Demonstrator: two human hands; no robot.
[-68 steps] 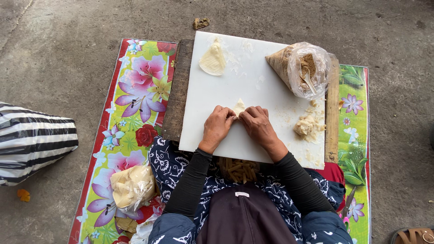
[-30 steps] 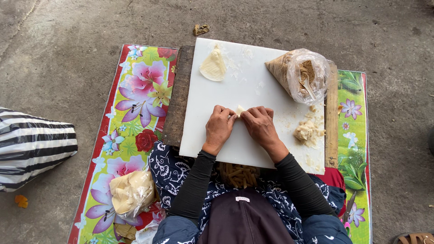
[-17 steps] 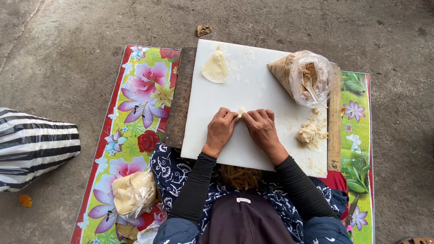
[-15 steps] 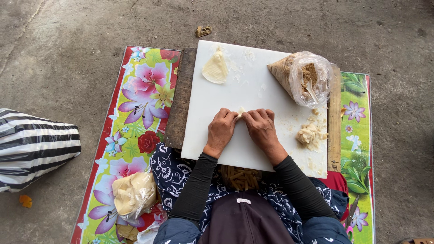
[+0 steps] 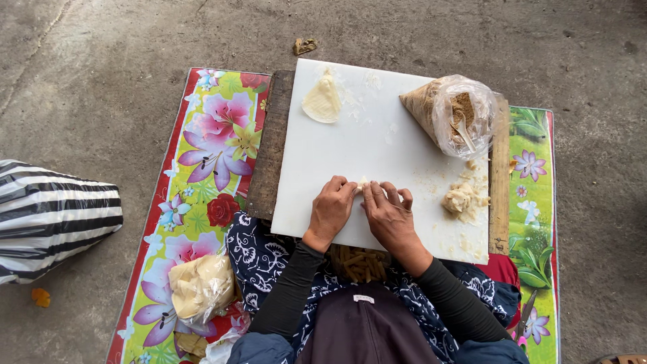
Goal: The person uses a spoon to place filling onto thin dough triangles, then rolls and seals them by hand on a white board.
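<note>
Fingers [image 5: 350, 192] of both hands pinch a small pale roll of dough [image 5: 364, 183] between them, its long axis running left to right. The left hand [image 5: 331, 210] and right hand [image 5: 387, 212] meet knuckle to knuckle over it, equally near. It lies on the white board [image 5: 377, 145], near its front edge, well apart from the filling bag [image 5: 451, 114].

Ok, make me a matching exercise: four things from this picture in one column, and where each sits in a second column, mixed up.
Things:
1. striped bag
2. clear bag of brown filling
3. flat pale wrapper
4. small roll

Places:
A. white board's far left corner
B. between the left hand and right hand
C. on the concrete, left of the mat
D. board's far right corner

Pairs: 1-C, 2-D, 3-A, 4-B
</note>
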